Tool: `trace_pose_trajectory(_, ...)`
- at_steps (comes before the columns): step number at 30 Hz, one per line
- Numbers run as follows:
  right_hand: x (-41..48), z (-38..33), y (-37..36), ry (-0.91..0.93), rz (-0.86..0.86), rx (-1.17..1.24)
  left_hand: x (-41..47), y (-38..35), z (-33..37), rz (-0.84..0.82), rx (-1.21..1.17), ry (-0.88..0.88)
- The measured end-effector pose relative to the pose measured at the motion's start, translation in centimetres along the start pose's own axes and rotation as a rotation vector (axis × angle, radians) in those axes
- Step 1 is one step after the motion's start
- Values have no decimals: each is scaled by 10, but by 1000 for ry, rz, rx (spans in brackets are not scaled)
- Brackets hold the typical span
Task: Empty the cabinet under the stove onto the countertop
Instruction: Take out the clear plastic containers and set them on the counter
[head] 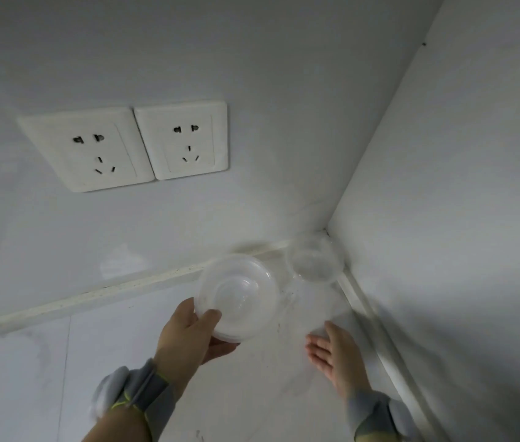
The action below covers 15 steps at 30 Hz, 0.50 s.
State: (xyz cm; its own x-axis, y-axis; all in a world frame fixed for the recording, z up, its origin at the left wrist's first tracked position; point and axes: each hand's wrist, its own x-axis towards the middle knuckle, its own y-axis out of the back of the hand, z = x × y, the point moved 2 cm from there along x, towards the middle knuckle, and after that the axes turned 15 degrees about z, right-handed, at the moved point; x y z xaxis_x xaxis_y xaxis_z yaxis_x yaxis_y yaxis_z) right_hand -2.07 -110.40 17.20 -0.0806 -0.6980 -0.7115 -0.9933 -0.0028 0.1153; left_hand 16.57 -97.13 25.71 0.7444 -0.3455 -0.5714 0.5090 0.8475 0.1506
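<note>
Left hand (188, 338) grips a clear plastic container (239, 295) (thumb on top); right hand (336, 355) fingers straight, empty.

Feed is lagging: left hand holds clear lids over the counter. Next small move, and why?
Probably lower the left hand and set the clear lids on the countertop beside the clear container in the corner; bare surface lies below, and the right hand is open.
</note>
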Motion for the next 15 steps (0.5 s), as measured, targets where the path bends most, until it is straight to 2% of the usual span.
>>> trace_pose_trajectory(6, 3, 22, 23, -12, 58, 67, 5, -41, 15, -64, -4, 43)
trace_pose_trajectory(15, 13, 15, 25, -94, 41, 86, 9, -105, 39, -143, -62, 107)
